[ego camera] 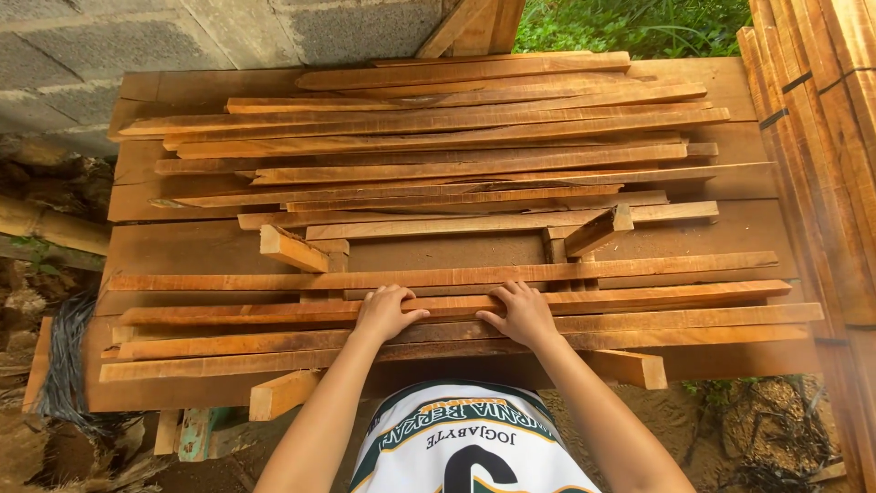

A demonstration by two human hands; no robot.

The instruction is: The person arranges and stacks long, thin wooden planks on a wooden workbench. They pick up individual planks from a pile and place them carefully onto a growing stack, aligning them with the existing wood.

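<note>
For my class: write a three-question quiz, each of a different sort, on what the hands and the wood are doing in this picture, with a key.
1. True or false: both the left hand and the right hand rest palm-down on the same long wooden slat.
2. Multiple choice: the far pile of slats lies (A) standing on end, (B) roughly flat, running left to right, (C) inside a box.
3. Short answer: what stands behind the wooden platform at upper left?

Key
1. True; the fingers curl over its far edge.
2. B.
3. A grey block wall.
</note>
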